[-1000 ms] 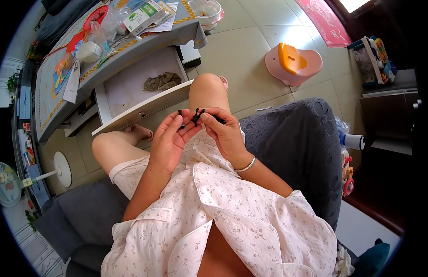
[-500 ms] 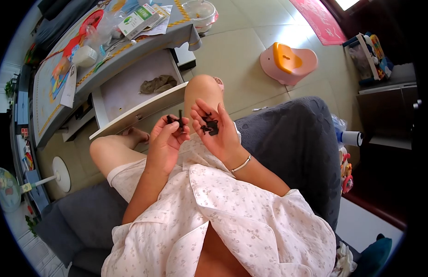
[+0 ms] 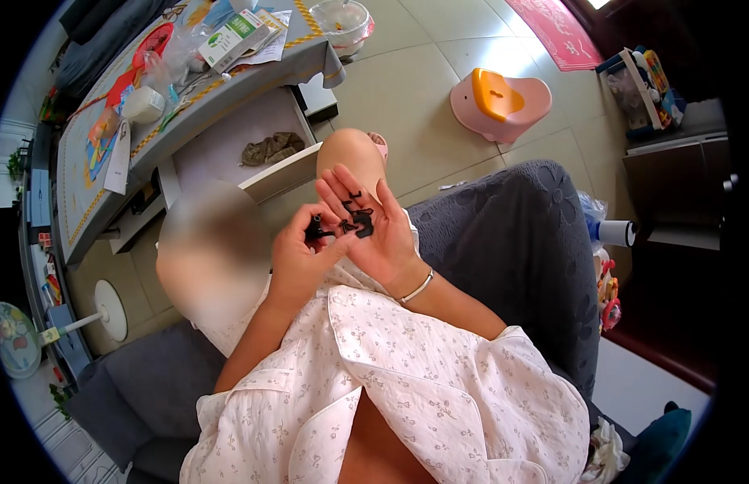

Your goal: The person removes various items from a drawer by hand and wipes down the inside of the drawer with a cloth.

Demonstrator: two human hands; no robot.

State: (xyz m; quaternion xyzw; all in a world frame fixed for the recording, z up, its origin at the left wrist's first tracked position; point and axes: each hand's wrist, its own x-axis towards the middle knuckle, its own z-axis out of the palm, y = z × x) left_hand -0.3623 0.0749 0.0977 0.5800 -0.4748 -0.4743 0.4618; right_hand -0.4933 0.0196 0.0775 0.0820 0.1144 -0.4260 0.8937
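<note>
My left hand (image 3: 298, 254) is closed in a pinch around a small black plastic piece (image 3: 315, 229) with a short stub on top. Its thumb and fingertips reach the edge of my right hand (image 3: 388, 252). That palm faces up, fingers stretched out, with several small black plastic parts lying on it. The largest is a dark flat part (image 3: 363, 223) near the middle of the palm; thinner bent bits (image 3: 354, 196) lie toward the fingers. Their exact kind is too small to tell.
An open drawer (image 3: 278, 179) holds a crumpled brown cloth (image 3: 273, 149). Above it, a cluttered table (image 3: 80, 194) carries boxes and bags. A pink and orange child's potty (image 3: 516, 110) stands on the tiles. A blurred round shape (image 3: 217, 250) covers my left knee. The grey sofa arm (image 3: 504, 234) is at right.
My left hand has moved right, bringing its black piece against my right palm. The parts on the palm lie differently. A blurred shape has appeared over my left knee and part of the drawer.
</note>
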